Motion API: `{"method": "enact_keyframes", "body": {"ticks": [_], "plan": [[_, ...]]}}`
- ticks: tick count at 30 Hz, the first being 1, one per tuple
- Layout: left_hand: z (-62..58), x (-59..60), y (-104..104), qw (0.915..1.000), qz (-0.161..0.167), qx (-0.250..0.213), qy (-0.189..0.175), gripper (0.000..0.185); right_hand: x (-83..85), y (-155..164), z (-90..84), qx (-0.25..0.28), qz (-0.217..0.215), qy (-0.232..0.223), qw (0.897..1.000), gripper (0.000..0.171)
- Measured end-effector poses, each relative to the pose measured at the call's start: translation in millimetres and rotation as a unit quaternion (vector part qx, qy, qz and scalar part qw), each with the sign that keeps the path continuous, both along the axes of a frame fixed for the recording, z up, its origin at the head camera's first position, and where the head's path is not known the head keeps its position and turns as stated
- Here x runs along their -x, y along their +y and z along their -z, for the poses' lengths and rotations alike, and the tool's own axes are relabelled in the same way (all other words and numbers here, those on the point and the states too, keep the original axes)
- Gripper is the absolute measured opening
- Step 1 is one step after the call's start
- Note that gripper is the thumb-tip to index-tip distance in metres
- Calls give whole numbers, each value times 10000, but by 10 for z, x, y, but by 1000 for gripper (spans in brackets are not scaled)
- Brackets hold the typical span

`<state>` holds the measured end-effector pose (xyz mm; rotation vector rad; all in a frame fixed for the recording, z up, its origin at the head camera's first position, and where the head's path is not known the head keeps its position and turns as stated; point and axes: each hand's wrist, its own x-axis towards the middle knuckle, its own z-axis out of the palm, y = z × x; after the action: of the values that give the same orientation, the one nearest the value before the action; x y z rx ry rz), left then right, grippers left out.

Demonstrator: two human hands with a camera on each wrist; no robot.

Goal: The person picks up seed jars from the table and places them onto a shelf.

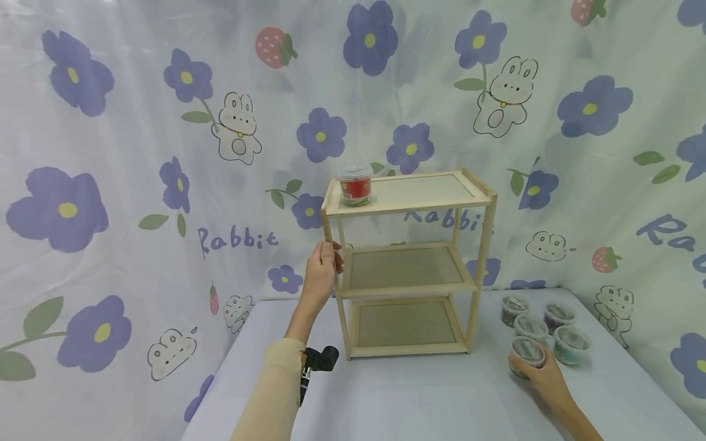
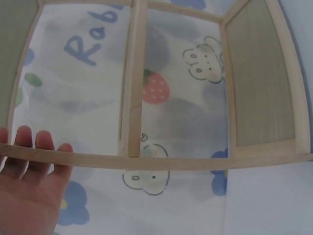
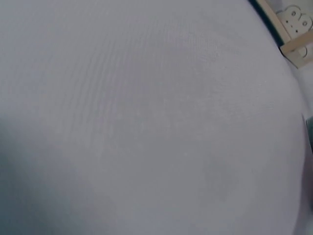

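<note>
While left hand (image 1: 322,269) grips rack (image 1: 408,269), right hand (image 1: 543,373) on cup (image 1: 526,353)

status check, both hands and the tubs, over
Left hand grips wooden shelf rack front-left post. Right hand holds nearest tub on the table. Red tub on top shelf; three tubs wait behind. Nothing in the way.

Bright, even light; soft shadows; blurred wrist views.

shelf rack (image 1: 408,263) ctr table | 4 tubs (image 1: 543,337) R of rack | 1 tub (image 1: 355,185) on top
</note>
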<state>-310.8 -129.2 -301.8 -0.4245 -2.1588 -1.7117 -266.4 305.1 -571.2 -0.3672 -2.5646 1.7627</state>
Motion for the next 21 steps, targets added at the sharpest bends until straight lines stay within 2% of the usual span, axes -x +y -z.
{"method": "enact_keyframes", "body": {"ticks": [7, 14, 21], "plan": [[16, 26, -6, 10000, 53, -62, 21, 35, -8, 15, -6, -13, 7, -44, 10000, 104], [22, 27, -13, 10000, 16, 7, 38, 35, -47, 62, -50, -105, -187, -170, 9996, 103], [11, 19, -11, 10000, 26, 22, 24, 36, -64, 125, -174, -155, -351, -253, 9989, 104]]}}
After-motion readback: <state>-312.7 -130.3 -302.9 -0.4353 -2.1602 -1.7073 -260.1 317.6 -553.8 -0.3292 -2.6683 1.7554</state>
